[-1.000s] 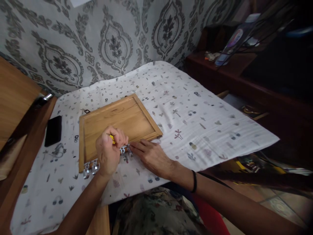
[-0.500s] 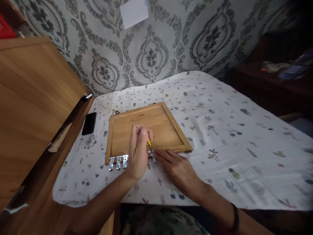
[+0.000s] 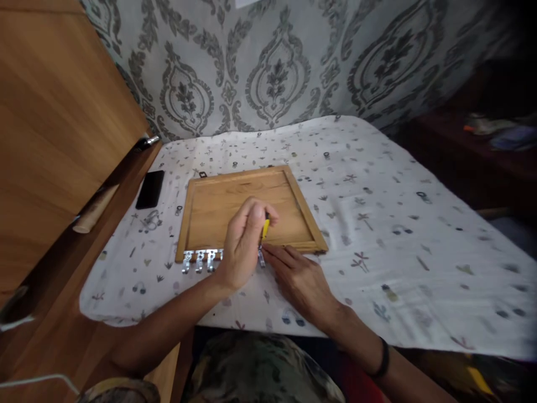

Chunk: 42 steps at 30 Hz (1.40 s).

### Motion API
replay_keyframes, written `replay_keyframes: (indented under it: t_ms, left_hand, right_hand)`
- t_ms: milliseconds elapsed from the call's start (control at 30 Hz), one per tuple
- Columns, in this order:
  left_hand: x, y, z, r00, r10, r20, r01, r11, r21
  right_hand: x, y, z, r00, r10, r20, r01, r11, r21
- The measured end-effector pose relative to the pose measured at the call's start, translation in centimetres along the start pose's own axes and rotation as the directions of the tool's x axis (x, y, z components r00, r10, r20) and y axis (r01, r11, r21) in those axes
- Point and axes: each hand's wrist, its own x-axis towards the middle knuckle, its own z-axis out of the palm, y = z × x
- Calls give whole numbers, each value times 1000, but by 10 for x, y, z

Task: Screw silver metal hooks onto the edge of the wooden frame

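Observation:
A shallow wooden tray-like frame (image 3: 218, 201) lies on a patterned white cloth (image 3: 377, 235). A row of metal hooks (image 3: 200, 261) is fixed along its near edge. My left hand (image 3: 243, 246) is closed around a small screwdriver with a yellow handle (image 3: 265, 228), its tip pointing down at a hook by the frame's near edge. My right hand (image 3: 300, 277) lies flat on the cloth, fingers stretched out and pressed against that hook (image 3: 262, 259) and the frame's edge.
A black phone (image 3: 150, 189) lies on the cloth left of the frame. A wooden cabinet panel (image 3: 54, 123) stands at the left, patterned wallpaper behind. Dark furniture with blurred items stands at the right.
The view has shifted and the frame now sits a little higher in the picture. My left hand has raised the screwdriver slightly; my right hand stays at the hook.

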Motion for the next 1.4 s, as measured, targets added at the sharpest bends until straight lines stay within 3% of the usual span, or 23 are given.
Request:
replay_keyframes:
  t_ms: [200,300,500,600,800,1100,1267,1400]
  left_hand:
    - [0,3,1,994,-98,-45,91,986,-141]
    - [1,2,2,994,-94,-55,85,987,-135]
    - [5,0,-2,994,-94,54,99,990,-101]
    - [8,3,-5,992,-90,84,92,996,-21]
    - [7,8,-7,999,-30,17,24,963,269]
    - [12,8,-2,986,-143,-82,130,981,-145]
    - [14,9,3,988,-146,-51,139,983,-122]
    - [11,6,5,987,-148,65,153,985,-83]
  right_hand:
    - [3,-3,-8,992,39,119,-43,998,35]
    - [4,-4,-10,988,51,144,-59,997,58]
    - [4,-5,-10,984,67,167,-79,995,65]
    - [5,-5,-11,983,71,170,-83,994,67]
    - [5,-5,-11,988,57,147,-69,994,80]
    - [3,-5,-11,981,71,182,-89,991,97]
    - [5,-5,-14,977,63,202,-84,992,95]
    - [5,-6,-15,976,65,206,-81,994,72]
